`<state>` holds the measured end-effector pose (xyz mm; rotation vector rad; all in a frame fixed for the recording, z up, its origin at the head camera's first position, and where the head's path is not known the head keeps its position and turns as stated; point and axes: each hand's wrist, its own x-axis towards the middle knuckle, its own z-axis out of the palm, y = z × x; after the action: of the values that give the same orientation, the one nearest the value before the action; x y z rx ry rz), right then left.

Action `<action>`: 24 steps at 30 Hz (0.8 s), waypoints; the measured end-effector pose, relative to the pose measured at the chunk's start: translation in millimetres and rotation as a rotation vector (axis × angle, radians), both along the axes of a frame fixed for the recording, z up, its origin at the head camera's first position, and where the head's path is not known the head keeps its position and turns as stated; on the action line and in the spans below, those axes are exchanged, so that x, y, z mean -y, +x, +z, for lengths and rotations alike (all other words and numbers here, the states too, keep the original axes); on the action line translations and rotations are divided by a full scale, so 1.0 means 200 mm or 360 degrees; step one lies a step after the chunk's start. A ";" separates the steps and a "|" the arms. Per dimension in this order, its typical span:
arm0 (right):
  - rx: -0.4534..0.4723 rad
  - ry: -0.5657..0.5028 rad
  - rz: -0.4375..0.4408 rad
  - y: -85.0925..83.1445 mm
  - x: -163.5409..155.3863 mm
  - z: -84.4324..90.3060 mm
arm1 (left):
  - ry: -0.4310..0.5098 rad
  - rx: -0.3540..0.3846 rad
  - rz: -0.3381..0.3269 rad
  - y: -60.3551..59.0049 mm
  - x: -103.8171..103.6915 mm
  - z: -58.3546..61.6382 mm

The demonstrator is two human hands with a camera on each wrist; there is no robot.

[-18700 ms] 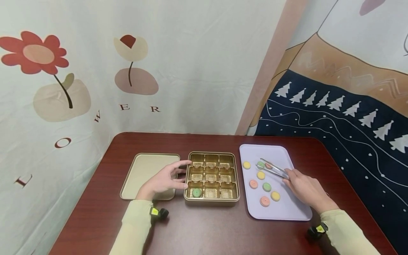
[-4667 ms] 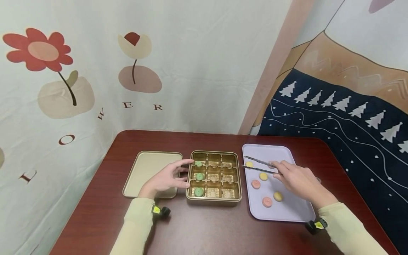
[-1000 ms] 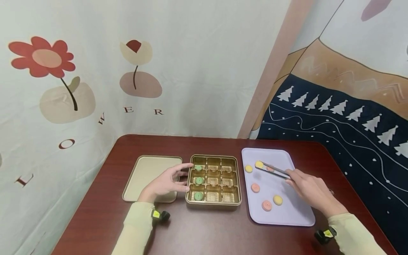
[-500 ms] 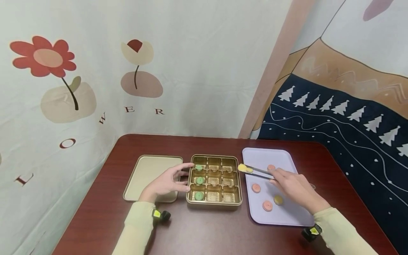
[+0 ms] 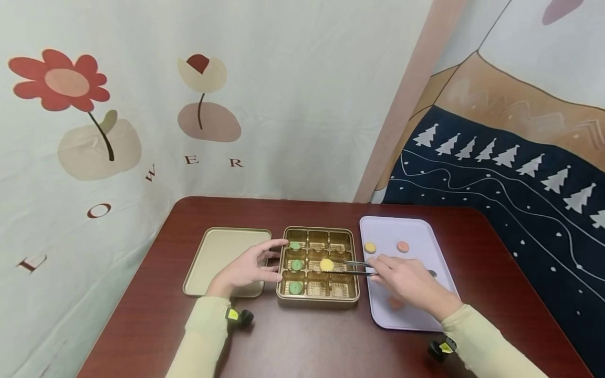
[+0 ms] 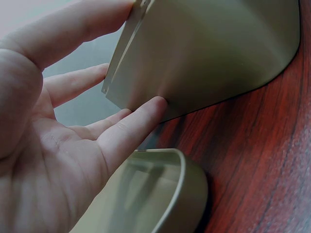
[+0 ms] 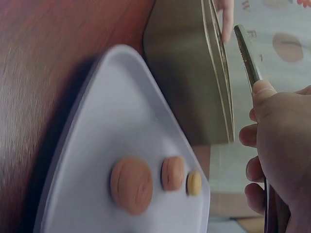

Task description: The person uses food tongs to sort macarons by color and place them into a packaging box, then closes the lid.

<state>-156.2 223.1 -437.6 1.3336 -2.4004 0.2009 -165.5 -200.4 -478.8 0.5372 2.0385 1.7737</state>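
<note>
My right hand [image 5: 408, 281] grips metal tongs [image 5: 356, 263], which pinch a yellow macaron [image 5: 326, 265] over the middle compartment of the gold tin [image 5: 317, 301]. Green macarons [image 5: 296, 265] sit in all three compartments of the tin's left column. My left hand [image 5: 246, 268] stretches its fingers toward the tin's left side. In the left wrist view its fingertips [image 6: 158, 103] rest at the tin's wall [image 6: 209, 53]. From the right wrist, the tongs [image 7: 248, 56] show above the tin's rim, with the yellow macaron they hold out of sight.
A lilac tray [image 5: 437, 252] at the right bears another yellow macaron [image 5: 370, 247] and pink macarons [image 5: 403, 246]; my right hand covers part of it. The flat gold lid [image 5: 222, 252] lies left of the tin, under my left hand. A curtain [image 5: 302, 105] hangs behind the table.
Over the last second the tongs carried the yellow macaron left from the tray to above the tin. Since the oldest frame, green macarons in the tin went from one to three. The left hand stays put.
</note>
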 end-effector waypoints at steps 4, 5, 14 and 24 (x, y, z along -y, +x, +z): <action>-0.0041 0.0006 0.0084 0.02 0.04 0.00 | 0.0002 -0.0002 -0.0008 0.00 0.00 0.00; -0.0062 0.0011 0.0099 0.02 0.05 0.00 | 0.0004 0.0001 -0.0009 0.00 0.00 0.00; -0.0129 0.0041 0.0127 0.02 0.06 -0.02 | -0.0001 -0.0004 0.0001 -0.01 0.01 0.00; -0.0067 0.0074 0.0106 0.03 0.06 -0.03 | 0.0000 0.0015 0.0011 -0.01 0.00 0.00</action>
<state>-150.3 211.1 -443.2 1.4257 -2.3412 0.1343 -167.1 -200.7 -478.9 0.5217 2.0364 1.7770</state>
